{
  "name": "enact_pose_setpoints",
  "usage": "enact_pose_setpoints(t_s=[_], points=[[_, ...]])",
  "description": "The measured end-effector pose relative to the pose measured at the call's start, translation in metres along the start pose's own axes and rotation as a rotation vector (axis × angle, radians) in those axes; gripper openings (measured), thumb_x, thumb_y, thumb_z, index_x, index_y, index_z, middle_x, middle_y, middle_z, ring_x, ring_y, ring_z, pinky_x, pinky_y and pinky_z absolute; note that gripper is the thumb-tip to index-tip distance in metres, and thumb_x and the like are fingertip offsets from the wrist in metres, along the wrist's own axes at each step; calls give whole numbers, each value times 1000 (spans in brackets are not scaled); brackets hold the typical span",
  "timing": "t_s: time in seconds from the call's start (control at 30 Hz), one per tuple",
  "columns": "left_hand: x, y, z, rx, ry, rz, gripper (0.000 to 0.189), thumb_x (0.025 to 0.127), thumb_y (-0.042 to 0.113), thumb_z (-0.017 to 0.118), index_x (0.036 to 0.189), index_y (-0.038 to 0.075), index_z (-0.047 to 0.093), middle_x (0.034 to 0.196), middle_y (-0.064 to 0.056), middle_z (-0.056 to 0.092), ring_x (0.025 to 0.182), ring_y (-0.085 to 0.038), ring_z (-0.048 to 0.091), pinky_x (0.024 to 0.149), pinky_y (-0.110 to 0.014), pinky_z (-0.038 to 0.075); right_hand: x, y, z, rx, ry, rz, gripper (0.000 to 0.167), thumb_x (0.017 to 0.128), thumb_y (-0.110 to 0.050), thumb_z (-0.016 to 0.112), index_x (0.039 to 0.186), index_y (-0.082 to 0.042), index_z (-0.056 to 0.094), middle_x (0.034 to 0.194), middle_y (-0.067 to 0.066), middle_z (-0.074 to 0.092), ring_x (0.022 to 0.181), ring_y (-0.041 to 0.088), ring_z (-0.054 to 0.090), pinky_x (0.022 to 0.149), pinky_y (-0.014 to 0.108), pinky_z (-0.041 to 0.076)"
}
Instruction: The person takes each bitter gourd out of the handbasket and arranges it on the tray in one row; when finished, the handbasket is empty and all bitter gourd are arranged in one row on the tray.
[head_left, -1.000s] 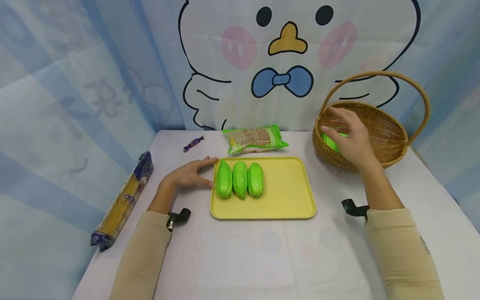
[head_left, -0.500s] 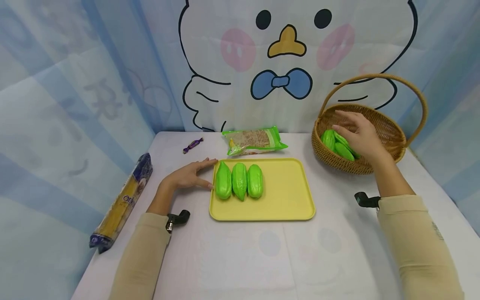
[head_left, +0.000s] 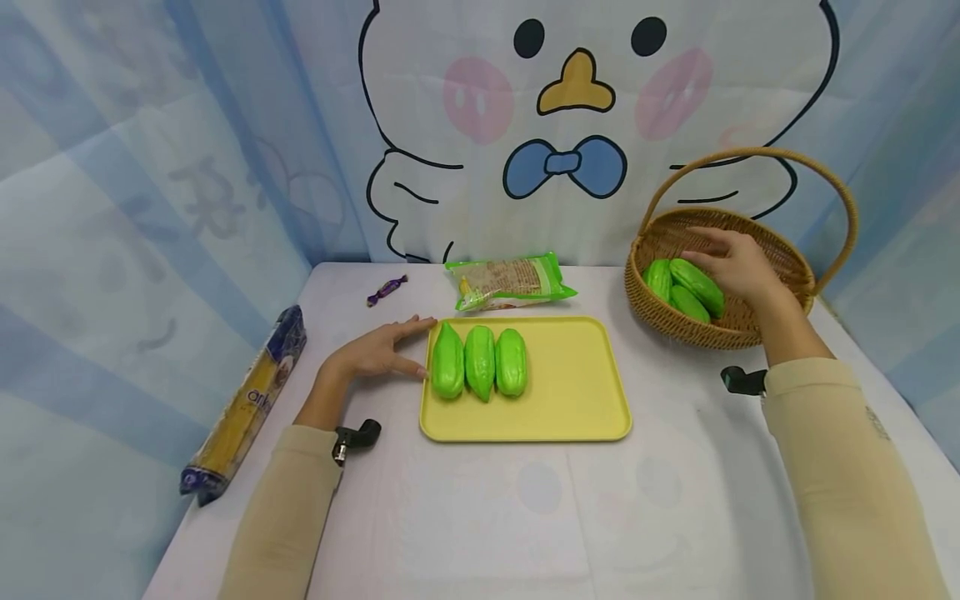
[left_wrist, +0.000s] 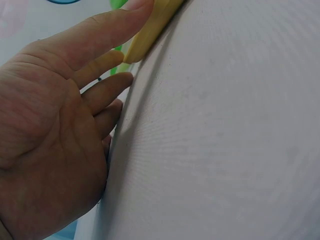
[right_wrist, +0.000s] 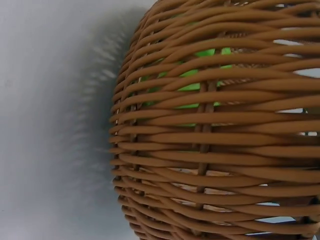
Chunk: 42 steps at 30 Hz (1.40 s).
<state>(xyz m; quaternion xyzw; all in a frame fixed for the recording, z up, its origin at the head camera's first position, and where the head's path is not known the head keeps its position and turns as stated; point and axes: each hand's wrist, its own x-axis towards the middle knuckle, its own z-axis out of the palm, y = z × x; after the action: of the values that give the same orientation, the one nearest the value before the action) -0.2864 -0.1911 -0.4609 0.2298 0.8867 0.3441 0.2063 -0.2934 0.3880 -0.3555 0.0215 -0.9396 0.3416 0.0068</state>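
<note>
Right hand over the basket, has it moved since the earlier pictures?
Yes: judged against the basket in the head view, the right hand has shifted rightward.

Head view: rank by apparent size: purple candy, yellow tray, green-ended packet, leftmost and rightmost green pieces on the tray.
1. Yellow tray
2. Green-ended packet
3. Leftmost green piece and rightmost green piece: too alike to rank
4. Purple candy

White-covered table (head_left: 525,517), lower frame. On it: yellow tray (head_left: 573,379) at centre, wicker basket (head_left: 675,323) upper right, snack bag (head_left: 512,282) above centre, wrapped candy (head_left: 387,290) upper left of tray, long packet (head_left: 246,408) along left edge.
</note>
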Motion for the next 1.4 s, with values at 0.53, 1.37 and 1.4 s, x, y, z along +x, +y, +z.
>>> enact_pose_setpoints(t_s=[0.53,1.37,1.4], points=[[0,1,-1,7,2,-12,102,79,49,89,164,35,34,176,-7,13,163,-31,8,130,-63,5,7,32,-6,-42,-153,153,66,110,-39,49,163,-5,31,165,37,22,145,61,27,114,76,31],[1,-1,1,1,0,4,102,80,48,89,164,33,34,175,-8,15,163,-31,9,131,-61,7,15,43,-5,-98,-301,190,64,109,-36,53,161,-4,36,162,42,18,148,63,16,116,78,24],[0,-1,1,-2,-1,6,102,80,47,89,164,33,34,175,-8,15,163,-31,8,131,-61,7,15,43,-5,-95,-300,195,64,109,-37,53,161,-4,36,163,42,17,148,63,16,116,78,24]])
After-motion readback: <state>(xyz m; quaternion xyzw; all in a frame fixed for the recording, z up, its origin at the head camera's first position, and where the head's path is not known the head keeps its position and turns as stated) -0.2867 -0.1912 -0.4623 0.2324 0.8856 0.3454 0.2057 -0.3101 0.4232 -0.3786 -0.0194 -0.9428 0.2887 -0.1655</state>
